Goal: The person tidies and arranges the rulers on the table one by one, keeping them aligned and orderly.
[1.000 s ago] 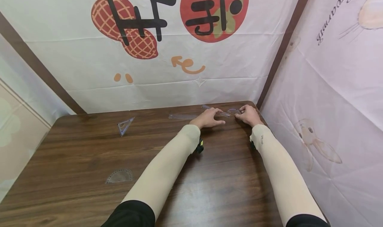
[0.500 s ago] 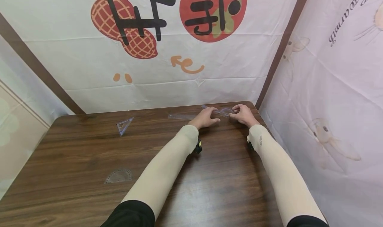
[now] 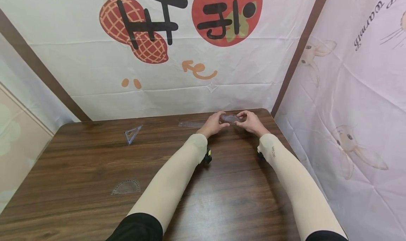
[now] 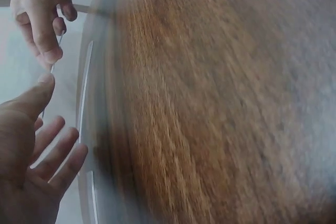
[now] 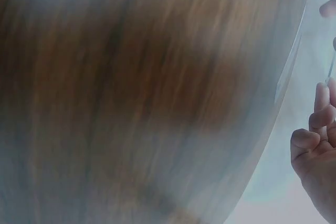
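Observation:
A clear, curved protractor is held up between both hands over the back edge of the table. My right hand pinches its right end with thumb and fingertips. My left hand has its thumb and fingers around the left end. In the left wrist view the protractor shows only as a thin edge between the right hand and the left hand. A clear flat strip lies on the table below them. Fingers of the right hand show at the side of the right wrist view.
A clear straight ruler lies left of my left hand. Farther left is a bluish set square. Another clear protractor lies nearer, beside my left forearm. Printed fabric hangs behind the brown wooden table and along its right side.
My right hand has moved left with the protractor, towards my left hand. The left hand has shifted slightly left, and its fingers now surround the other end. The set square there is now covered.

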### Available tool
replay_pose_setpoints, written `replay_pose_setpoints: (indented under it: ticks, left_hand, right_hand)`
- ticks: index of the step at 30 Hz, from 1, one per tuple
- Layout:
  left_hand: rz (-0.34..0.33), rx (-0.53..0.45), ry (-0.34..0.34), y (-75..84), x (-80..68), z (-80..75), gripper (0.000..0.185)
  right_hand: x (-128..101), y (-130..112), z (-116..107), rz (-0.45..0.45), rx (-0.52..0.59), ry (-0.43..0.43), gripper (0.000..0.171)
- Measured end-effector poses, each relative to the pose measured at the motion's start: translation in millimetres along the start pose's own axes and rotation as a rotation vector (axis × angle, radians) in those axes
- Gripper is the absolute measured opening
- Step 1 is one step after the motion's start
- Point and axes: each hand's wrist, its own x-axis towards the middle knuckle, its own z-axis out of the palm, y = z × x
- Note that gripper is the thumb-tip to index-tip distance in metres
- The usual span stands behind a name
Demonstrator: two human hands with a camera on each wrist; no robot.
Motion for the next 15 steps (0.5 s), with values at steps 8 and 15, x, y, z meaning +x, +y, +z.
replay_pose_setpoints:
  ticks: [8,15]
  left_hand:
    - [0.002,-0.049,0.024,-10.7,-4.3,-3.2,0.067]
    - [0.004,-0.065,0.059,-16.9,-10.9,-5.7,0.059]
  right_hand:
    - [0.5,-9.2,11.3,-0.038,0.013,-0.004,0.039]
    - [-1.7,-17.4,17.9,-0.064,0.014,-0.024,0.040]
